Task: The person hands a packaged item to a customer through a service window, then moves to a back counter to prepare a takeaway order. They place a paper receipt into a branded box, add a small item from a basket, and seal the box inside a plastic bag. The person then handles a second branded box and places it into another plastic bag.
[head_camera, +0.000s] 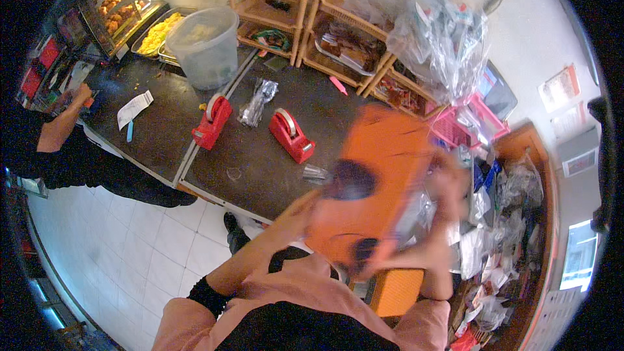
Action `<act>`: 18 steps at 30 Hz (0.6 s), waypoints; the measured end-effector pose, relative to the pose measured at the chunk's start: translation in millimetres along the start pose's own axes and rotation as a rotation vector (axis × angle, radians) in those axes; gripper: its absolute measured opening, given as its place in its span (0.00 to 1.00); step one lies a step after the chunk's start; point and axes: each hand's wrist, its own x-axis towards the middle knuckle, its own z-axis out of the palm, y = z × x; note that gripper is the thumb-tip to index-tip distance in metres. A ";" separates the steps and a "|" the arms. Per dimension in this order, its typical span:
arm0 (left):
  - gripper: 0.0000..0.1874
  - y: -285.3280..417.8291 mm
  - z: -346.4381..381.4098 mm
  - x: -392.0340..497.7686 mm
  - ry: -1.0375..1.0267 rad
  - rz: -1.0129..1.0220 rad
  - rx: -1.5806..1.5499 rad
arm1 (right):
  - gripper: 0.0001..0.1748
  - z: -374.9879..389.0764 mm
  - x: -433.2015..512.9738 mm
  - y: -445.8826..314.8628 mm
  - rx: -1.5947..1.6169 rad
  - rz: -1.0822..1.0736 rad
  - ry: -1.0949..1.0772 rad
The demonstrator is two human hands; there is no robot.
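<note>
A large orange box (390, 156) with dark round patches is held up in front of me, tilted and blurred by motion. My left hand (312, 207) grips its left edge, the fingers partly lost in the blur. Against the right edge is my right hand (446, 175), too smeared for its fingers to be told apart. Left of the box, a red tape dispenser (291, 135) stands on the dark tabletop (214, 175). A second red tape dispenser (212, 123) is farther left. Clear plastic wrappers (258, 102) lie between and behind them.
A co-worker's hand (80, 95) is at the far left. Behind stand a translucent bucket (204, 48), wicker-patterned racks (348, 12), hanging plastic bags (438, 39) and a pink basket (492, 122). At right, a wooden-edged counter (548, 234) is heaped with bags.
</note>
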 end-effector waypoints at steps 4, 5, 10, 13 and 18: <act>0.26 -70.5 -66.7 -13.3 -0.073 -0.111 -0.471 | 0.57 144.6 -41.9 27.7 0.189 -0.145 -0.218; 0.26 -81.4 -85.0 -14.8 -0.083 -0.122 -0.587 | 0.55 169.0 -57.1 35.2 0.194 -0.162 -0.321; 0.27 -109.2 -129.4 -11.9 -0.001 0.024 -0.576 | 0.49 232.0 -108.2 56.0 0.239 -0.155 -0.540; 0.23 -113.7 -118.1 -26.9 0.278 0.198 -0.359 | 0.54 227.0 -117.9 58.4 0.100 -0.182 -0.628; 0.17 -74.4 -107.7 -47.6 0.381 0.294 -0.489 | 0.61 200.6 -109.0 55.6 -0.109 0.012 -0.765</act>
